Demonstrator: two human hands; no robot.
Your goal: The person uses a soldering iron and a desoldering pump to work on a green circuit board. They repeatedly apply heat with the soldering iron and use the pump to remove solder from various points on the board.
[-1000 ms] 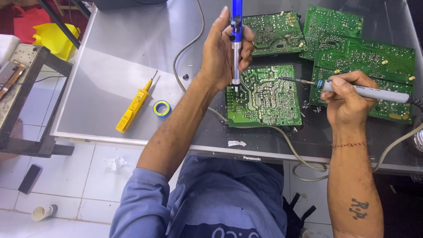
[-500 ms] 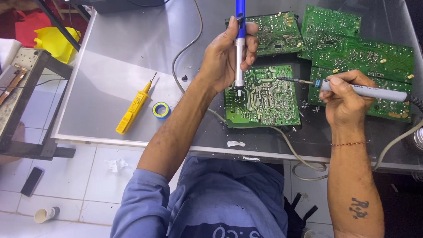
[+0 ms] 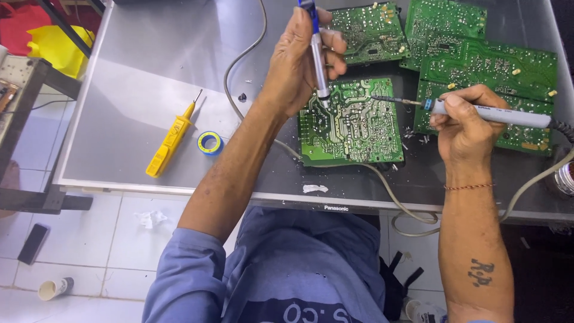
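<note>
A green circuit board [image 3: 359,125] lies solder side up on the grey table [image 3: 137,72]. My left hand [image 3: 296,60] grips a blue and silver desoldering pump [image 3: 317,51] upright, its tip touching the board's left part. My right hand [image 3: 463,122] holds a grey soldering iron [image 3: 496,113] nearly level, its thin tip [image 3: 388,99] over the board's upper right. A dark cable runs off the iron's back end to the right.
Three more green boards [image 3: 478,57] lie at the back right. A yellow tester screwdriver [image 3: 170,140] and a small blue-yellow roll [image 3: 209,143] lie left of my arm. A grey cable [image 3: 245,54] crosses the table. Tiled floor with a paper cup [image 3: 54,288] is below.
The view has shifted slightly. My left hand keeps the pump upright on the board, and my right hand with the iron has barely moved.
</note>
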